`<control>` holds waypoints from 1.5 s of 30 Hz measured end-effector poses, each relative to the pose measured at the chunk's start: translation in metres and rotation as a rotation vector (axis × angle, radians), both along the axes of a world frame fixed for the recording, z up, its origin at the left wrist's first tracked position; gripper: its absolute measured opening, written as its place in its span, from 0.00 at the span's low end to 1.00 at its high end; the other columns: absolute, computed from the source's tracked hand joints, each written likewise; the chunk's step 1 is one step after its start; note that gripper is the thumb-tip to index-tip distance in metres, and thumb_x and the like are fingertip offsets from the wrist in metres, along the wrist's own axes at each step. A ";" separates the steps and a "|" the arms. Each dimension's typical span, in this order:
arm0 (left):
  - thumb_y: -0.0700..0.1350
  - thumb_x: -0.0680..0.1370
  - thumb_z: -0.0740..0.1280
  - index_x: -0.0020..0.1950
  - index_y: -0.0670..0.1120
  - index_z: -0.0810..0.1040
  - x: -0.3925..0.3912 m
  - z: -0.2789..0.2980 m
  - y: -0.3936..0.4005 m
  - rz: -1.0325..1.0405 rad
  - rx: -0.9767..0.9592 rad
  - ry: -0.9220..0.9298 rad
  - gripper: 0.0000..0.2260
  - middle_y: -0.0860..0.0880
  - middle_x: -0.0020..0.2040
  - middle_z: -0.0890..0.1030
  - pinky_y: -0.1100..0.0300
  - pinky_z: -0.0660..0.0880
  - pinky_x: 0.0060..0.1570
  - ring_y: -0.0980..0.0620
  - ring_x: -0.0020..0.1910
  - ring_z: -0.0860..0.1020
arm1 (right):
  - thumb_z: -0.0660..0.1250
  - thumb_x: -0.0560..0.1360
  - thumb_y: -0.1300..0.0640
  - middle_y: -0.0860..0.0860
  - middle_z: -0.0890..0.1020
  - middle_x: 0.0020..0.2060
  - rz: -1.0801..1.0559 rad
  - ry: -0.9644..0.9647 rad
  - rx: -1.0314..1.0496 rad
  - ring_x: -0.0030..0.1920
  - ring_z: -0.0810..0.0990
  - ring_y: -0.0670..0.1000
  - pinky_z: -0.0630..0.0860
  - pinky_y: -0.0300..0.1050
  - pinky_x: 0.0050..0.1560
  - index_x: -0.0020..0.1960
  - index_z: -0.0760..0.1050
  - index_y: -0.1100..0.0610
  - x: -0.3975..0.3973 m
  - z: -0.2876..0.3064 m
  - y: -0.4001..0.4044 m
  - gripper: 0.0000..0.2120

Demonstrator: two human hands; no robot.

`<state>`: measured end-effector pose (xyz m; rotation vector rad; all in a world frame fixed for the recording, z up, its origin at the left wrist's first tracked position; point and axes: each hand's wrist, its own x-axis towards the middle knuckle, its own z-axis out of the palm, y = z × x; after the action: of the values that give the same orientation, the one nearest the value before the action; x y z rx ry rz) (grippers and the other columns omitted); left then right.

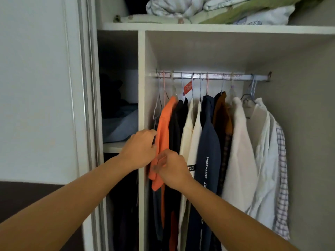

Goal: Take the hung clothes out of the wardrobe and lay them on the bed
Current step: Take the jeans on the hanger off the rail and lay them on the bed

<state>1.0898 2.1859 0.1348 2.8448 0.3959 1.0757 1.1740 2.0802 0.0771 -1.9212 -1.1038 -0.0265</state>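
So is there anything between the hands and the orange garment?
Nothing visible: the left hand and the right hand already touch the orange garment, which hangs at the left end of the rail.

White lettering reading "SWEAT MASTER" runs vertically down the front of a navy sweatshirt [208,147] hanging from the wardrobe rail [213,76]. Left of the sweatshirt, a red tag [188,87] dangling below the rail carries a pale mark too small to read. Faint red print along the rail is illegible.
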 end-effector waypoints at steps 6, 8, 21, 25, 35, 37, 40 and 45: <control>0.36 0.73 0.62 0.52 0.46 0.77 0.034 0.016 0.004 -0.069 -0.091 -0.084 0.10 0.51 0.46 0.82 0.51 0.78 0.46 0.51 0.44 0.79 | 0.67 0.72 0.59 0.47 0.82 0.40 -0.002 -0.133 0.139 0.44 0.81 0.49 0.80 0.51 0.48 0.42 0.74 0.47 0.032 0.057 0.004 0.07; 0.35 0.74 0.63 0.50 0.47 0.77 0.041 0.021 0.006 -0.063 -0.109 -0.128 0.10 0.55 0.44 0.80 0.58 0.74 0.42 0.54 0.41 0.77 | 0.65 0.72 0.63 0.48 0.83 0.40 -0.006 -0.164 0.185 0.44 0.82 0.49 0.79 0.47 0.47 0.41 0.75 0.49 0.039 0.079 0.007 0.09; 0.33 0.74 0.60 0.52 0.46 0.72 0.084 0.022 0.014 -0.022 -0.307 -0.150 0.11 0.49 0.42 0.78 0.55 0.77 0.38 0.49 0.41 0.79 | 0.70 0.67 0.62 0.58 0.79 0.53 -0.062 -0.090 0.208 0.51 0.79 0.56 0.79 0.52 0.54 0.43 0.79 0.54 0.068 0.145 0.051 0.06; 0.33 0.74 0.60 0.48 0.47 0.72 0.089 0.026 0.015 -0.078 -0.353 -0.153 0.10 0.49 0.39 0.78 0.61 0.70 0.30 0.50 0.36 0.78 | 0.70 0.67 0.60 0.59 0.80 0.51 -0.139 -0.163 0.149 0.52 0.79 0.58 0.79 0.49 0.51 0.42 0.81 0.57 0.069 0.148 0.065 0.04; 0.32 0.76 0.57 0.70 0.48 0.65 0.091 0.008 0.009 -0.342 -0.279 -0.029 0.24 0.50 0.59 0.76 0.59 0.75 0.58 0.53 0.56 0.77 | 0.60 0.75 0.68 0.56 0.72 0.34 -0.169 -0.172 -0.241 0.35 0.74 0.54 0.68 0.41 0.30 0.38 0.70 0.63 0.055 0.172 0.096 0.08; 0.32 0.76 0.57 0.68 0.49 0.66 0.088 0.008 0.014 -0.355 -0.286 -0.023 0.23 0.52 0.57 0.76 0.60 0.76 0.56 0.55 0.54 0.77 | 0.62 0.75 0.69 0.57 0.76 0.35 -0.199 -0.150 -0.255 0.34 0.76 0.54 0.74 0.42 0.33 0.39 0.73 0.65 0.060 0.171 0.104 0.06; 0.33 0.75 0.58 0.69 0.49 0.65 0.082 0.009 0.018 -0.379 -0.270 -0.019 0.24 0.53 0.57 0.75 0.63 0.75 0.54 0.57 0.54 0.76 | 0.66 0.75 0.68 0.58 0.78 0.41 -0.238 -0.134 -0.258 0.43 0.80 0.56 0.78 0.46 0.45 0.51 0.78 0.67 0.066 0.173 0.112 0.06; 0.40 0.76 0.64 0.71 0.53 0.64 0.071 0.009 0.019 -0.393 -0.251 -0.027 0.25 0.54 0.59 0.76 0.59 0.76 0.56 0.57 0.54 0.77 | 0.60 0.76 0.68 0.58 0.81 0.51 -0.324 -0.178 -0.239 0.54 0.81 0.57 0.75 0.43 0.45 0.58 0.76 0.66 0.073 0.175 0.112 0.13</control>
<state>1.1611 2.2049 0.1439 2.5357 -0.0327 0.9118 1.2471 2.1919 0.2525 -2.3349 -0.9304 -0.2589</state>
